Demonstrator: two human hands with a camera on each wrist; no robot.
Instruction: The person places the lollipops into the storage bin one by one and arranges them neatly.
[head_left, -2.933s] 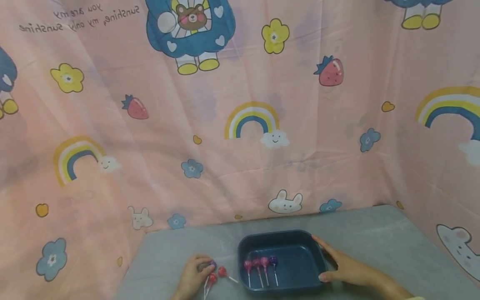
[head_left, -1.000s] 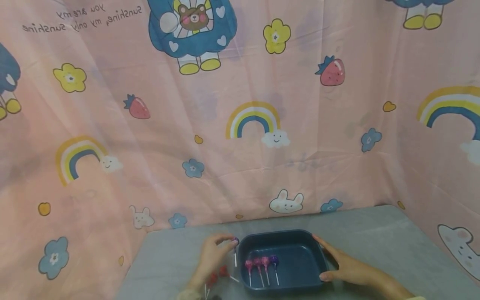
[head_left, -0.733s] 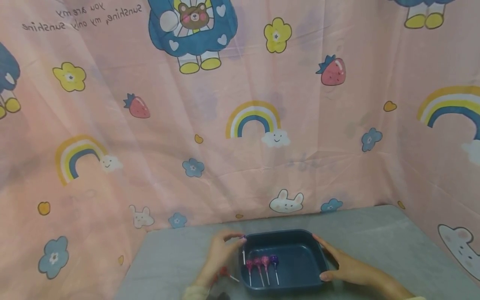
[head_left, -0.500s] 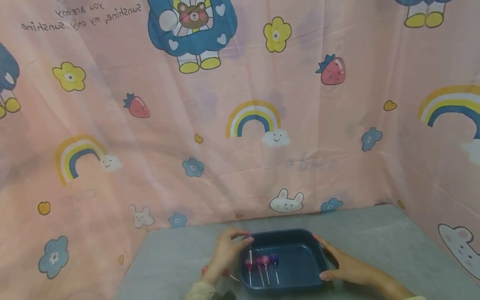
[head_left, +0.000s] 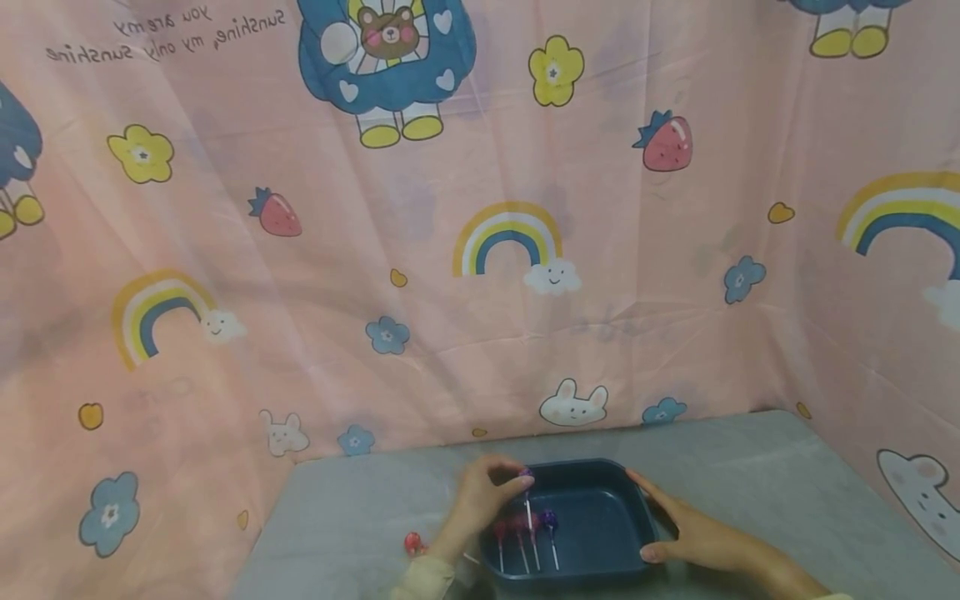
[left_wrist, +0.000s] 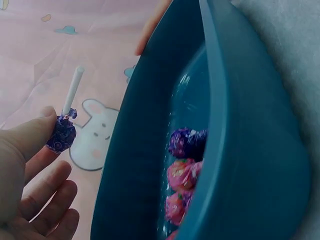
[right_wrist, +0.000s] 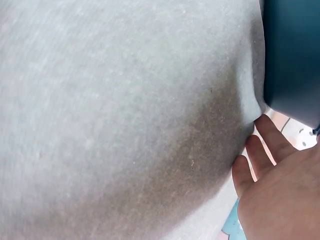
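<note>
My left hand [head_left: 480, 492] is over the left part of a dark blue rectangular tub [head_left: 603, 521]. Thumb and forefinger pinch the purple-wrapped head of a lollipop [left_wrist: 62, 135]. In the head view its white stick points down; the other fingers are spread loosely in the left wrist view. Inside the tub, a purple lollipop [head_left: 551, 521] lies in a row with several pink ones [left_wrist: 182, 175], sticks toward me. My right hand [head_left: 697, 533] touches the tub's right end, thumb at the front corner and forefinger at the back. In the right wrist view, three fairly straight fingers [right_wrist: 260, 155] show beside it.
Red lollipops [head_left: 412, 543] lie on the grey-covered table [head_left: 360, 500] left of the tub, partly hidden behind my left forearm. A pink patterned cloth [head_left: 322, 250] hangs behind the table and along its right side.
My left hand has picked up the purple lollipop from beside the red ones and carried it right, over the tub's left wall. The right hand and the tub have stayed put.
</note>
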